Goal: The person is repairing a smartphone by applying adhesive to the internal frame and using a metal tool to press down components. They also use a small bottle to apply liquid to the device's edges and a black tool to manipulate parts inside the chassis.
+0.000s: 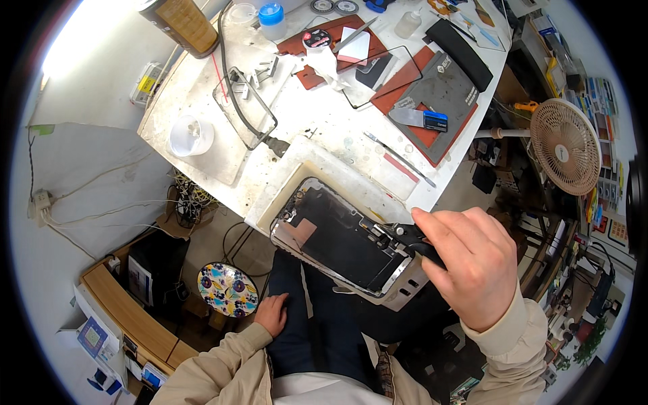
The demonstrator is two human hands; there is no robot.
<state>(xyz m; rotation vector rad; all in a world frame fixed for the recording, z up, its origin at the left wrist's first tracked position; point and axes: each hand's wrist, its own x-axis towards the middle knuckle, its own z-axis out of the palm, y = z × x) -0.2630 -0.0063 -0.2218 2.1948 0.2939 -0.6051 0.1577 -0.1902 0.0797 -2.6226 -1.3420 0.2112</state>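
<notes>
My right hand [472,260] is closed around a pair of small black-handled pliers [405,235]. Their metal jaws reach over the right end of a phone screen assembly [337,233], which lies with its black inner side up. Metal plates and small parts run along that end; whether the jaws grip one cannot be made out. Under the screen is a cream-coloured machine or stand [305,162] at the table's near edge. My left hand [272,314] rests on my dark trousers, fingers lying flat and partly in view, holding nothing.
Along the white table [317,118] lie a thin metal tool [399,158], a scraper [418,119] on a grey mat, and a white cup [191,137]. A black cable loops near wire frames. A fan [565,146] stands at right, a patterned stool [228,289] at lower left.
</notes>
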